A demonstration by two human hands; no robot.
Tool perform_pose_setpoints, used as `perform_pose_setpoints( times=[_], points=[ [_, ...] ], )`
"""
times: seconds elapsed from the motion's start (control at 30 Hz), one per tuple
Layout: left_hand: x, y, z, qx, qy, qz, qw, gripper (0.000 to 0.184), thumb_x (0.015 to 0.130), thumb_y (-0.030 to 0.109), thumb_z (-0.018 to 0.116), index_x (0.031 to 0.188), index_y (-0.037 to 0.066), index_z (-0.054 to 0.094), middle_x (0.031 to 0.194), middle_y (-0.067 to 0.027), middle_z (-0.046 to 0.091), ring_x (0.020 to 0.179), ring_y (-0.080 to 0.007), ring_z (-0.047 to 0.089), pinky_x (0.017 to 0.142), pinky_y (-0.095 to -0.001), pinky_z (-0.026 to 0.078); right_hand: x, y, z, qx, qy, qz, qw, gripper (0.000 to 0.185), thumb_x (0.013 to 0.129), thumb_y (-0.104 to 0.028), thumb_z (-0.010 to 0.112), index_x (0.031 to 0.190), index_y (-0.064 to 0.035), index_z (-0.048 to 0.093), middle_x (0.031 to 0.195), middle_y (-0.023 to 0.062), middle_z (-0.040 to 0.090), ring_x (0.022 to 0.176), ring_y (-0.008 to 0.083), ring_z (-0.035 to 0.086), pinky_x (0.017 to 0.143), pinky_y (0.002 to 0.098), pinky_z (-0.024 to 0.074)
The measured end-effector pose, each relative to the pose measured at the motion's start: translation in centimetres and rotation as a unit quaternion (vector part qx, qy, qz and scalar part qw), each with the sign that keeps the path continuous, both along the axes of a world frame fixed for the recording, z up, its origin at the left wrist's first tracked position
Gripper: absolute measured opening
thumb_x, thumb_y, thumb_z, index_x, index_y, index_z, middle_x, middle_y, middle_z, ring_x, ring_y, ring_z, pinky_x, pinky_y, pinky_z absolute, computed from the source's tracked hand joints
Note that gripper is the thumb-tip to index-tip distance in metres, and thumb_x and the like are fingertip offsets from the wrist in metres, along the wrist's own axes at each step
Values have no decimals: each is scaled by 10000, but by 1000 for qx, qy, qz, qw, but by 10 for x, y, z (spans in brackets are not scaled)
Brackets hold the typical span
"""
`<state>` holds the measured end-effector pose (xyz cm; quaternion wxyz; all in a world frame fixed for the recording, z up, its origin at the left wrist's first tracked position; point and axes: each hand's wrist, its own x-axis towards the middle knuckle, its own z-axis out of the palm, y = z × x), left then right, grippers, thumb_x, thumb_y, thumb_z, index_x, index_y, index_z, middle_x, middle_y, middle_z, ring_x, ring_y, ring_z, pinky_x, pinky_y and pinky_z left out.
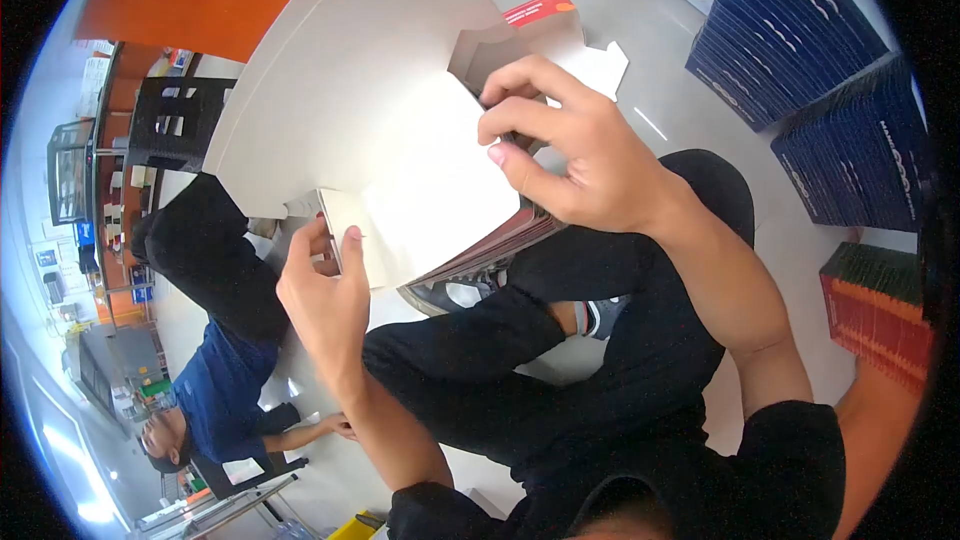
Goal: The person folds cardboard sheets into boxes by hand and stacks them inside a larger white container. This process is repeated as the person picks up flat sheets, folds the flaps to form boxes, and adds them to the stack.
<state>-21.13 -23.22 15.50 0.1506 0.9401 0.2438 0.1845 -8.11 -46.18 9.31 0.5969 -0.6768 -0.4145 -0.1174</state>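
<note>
A stack of pale cardboard sheets (440, 180) lies above my crossed legs, with its layered edges showing at the lower right. My left hand (332, 285) pinches the folded flap (345, 210) at the near left corner of the top sheet, thumb on the upper side and fingers beneath. At the stack's right edge, my right hand (575, 145) has its fingers curled over the upper sheets beside a cut, folded flap (480, 55). A large pale sheet (300, 90) spreads out behind the stack. What the right fingertips grip is partly hidden.
Tall stacks of dark blue printed card (785, 35) stand at the right, with a red and green stack (875, 315) below. A red and white box (545, 20) lies on the floor beyond my right hand. Another person in a blue shirt (225, 390) sits at the left.
</note>
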Motion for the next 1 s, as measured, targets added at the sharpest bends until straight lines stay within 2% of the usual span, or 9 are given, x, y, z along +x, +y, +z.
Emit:
perform_pose_setpoints(
  times=[0.1,0.2,0.63,0.73,0.8,0.83,0.87,0.93,1.0],
  points=[
    [-1,2,3,-18,-11,-12,1000,220,881,71,681,1049,-66,716,833,-172,746,754,-197,728,740,-310,550,-3,-1,0,4,25,-6,1000,123,846,-98,676,942,-22,668,1028,132,593,883,301,632,801,378,515],
    [1,0,6,12,7,-8,1000,232,879,62,676,1070,-66,710,828,-180,738,749,-204,730,722,-316,551,-3,-1,1,-15,35,-18,999,107,832,-73,670,919,-12,650,1018,130,591,879,303,633,797,376,513],
    [0,5,8,-6,25,-21,999,253,880,82,676,1075,-79,690,840,-199,724,731,-237,725,695,-332,551,-2,-5,-1,-38,46,-2,998,129,826,-59,664,948,-21,688,1035,123,587,901,281,639,808,356,518],
    [-5,15,1,-29,-5,-45,999,242,928,126,670,1063,-72,698,850,-137,733,722,-175,694,663,-298,530,-1,-7,-5,-45,31,-7,999,148,848,-75,673,981,-45,732,1076,118,598,918,256,649,811,340,527],
    [-11,36,-7,-253,-70,-43,964,250,987,171,639,1058,-60,704,845,-57,718,732,-109,645,639,-258,497,0,-7,-5,-44,27,2,999,152,866,-90,682,997,-59,752,1104,116,604,928,239,654,812,331,532],
    [-12,44,-11,-285,-103,-32,952,278,1031,202,602,1034,-56,706,838,-4,691,742,-58,598,623,-217,458,-1,-7,-4,-44,27,-11,999,146,882,-105,690,1005,-60,756,1131,115,604,935,221,655,810,321,535],
    [-13,76,-39,-277,-133,-11,952,196,961,130,677,1062,-35,709,812,-66,708,686,-124,635,657,-268,524,-1,-6,-3,-44,25,-24,998,143,899,-120,698,1013,-61,761,1159,114,604,942,202,656,808,310,538],
    [-18,106,-81,-123,-96,-1,988,299,887,115,728,1160,5,678,911,-113,699,830,-202,664,771,-322,536,-1,-6,1,-57,-1,-18,998,142,916,-128,700,1019,-47,755,1184,121,597,945,192,651,807,300,540],
    [-25,129,-125,-3,-77,-25,997,466,814,118,770,1253,49,629,1078,-156,653,998,-278,643,896,-366,513,-2,-5,1,-28,42,-33,998,152,914,-110,692,1030,-30,749,1201,131,589,954,202,648,809,300,543]
  ],
)
